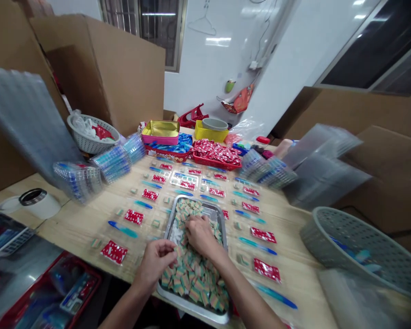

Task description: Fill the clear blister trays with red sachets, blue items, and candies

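A metal tray (192, 305) near the table's front edge is heaped with small striped erasers (195, 278). My left hand (156, 260) rests on the tray's left side, fingers curled around a few erasers. My right hand (199, 234) reaches into the pile further back, fingers bent down among the erasers. Around the tray lie clear plastic packs, each with a red packet (113, 251), a blue pen (122, 228) and an eraser.
Stacks of clear trays (78, 179) stand left and right (267, 170). At the back sit red bins of red packets (216, 153) and blue pens (173, 147), a yellow tin (160, 131), and a white basket (91, 132). A grey basket (363, 249) lies at right. A tape roll (37, 202) is left.
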### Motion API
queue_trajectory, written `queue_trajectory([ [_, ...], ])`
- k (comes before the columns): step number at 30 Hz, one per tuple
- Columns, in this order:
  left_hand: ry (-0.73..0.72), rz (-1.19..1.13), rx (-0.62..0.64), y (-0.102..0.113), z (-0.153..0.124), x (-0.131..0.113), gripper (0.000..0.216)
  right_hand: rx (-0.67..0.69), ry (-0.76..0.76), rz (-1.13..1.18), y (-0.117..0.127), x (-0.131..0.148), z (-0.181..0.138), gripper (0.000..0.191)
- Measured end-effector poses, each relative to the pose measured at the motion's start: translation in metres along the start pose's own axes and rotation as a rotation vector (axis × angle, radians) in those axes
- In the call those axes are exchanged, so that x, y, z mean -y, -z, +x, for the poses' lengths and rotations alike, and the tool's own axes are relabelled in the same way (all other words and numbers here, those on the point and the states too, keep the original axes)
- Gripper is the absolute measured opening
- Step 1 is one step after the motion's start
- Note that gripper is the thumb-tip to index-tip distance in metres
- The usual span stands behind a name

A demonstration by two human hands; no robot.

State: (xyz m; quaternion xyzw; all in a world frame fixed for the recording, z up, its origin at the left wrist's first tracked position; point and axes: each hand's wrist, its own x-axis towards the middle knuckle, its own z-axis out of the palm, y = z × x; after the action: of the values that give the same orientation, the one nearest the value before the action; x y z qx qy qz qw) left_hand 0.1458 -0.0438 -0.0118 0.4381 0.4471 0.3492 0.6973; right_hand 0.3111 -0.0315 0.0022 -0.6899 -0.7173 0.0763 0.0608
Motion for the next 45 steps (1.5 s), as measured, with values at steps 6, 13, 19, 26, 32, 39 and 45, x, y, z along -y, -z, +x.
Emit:
queue_trajectory([
  [6,-0.003,0.000,-0.010,0.002,0.006,-0.002,0.019,-0.050,0.006,0.240,0.013,-0.011,-0.011,0.019],
  [13,0.057,0.050,0.103,-0.007,0.010,-0.004,0.022,0.206,0.292,0.750,0.050,-0.016,-0.038,0.013],
  [19,0.084,0.115,0.184,-0.010,0.005,-0.009,0.023,0.085,0.223,0.461,0.050,-0.001,-0.047,0.014],
  [26,0.078,0.281,0.241,-0.007,-0.001,-0.018,0.033,-0.049,0.229,0.202,0.043,0.008,-0.067,0.014],
  [32,0.029,0.352,0.154,0.001,0.006,-0.009,0.046,-0.272,-0.044,0.307,0.018,0.018,-0.086,0.006],
  [39,-0.184,0.544,0.008,0.021,0.017,-0.005,0.039,-0.396,-0.068,0.422,0.002,0.000,-0.115,0.010],
  [45,-0.218,0.544,-0.017,0.007,0.021,-0.012,0.031,-0.515,-0.340,0.406,-0.025,-0.045,-0.133,0.011],
])
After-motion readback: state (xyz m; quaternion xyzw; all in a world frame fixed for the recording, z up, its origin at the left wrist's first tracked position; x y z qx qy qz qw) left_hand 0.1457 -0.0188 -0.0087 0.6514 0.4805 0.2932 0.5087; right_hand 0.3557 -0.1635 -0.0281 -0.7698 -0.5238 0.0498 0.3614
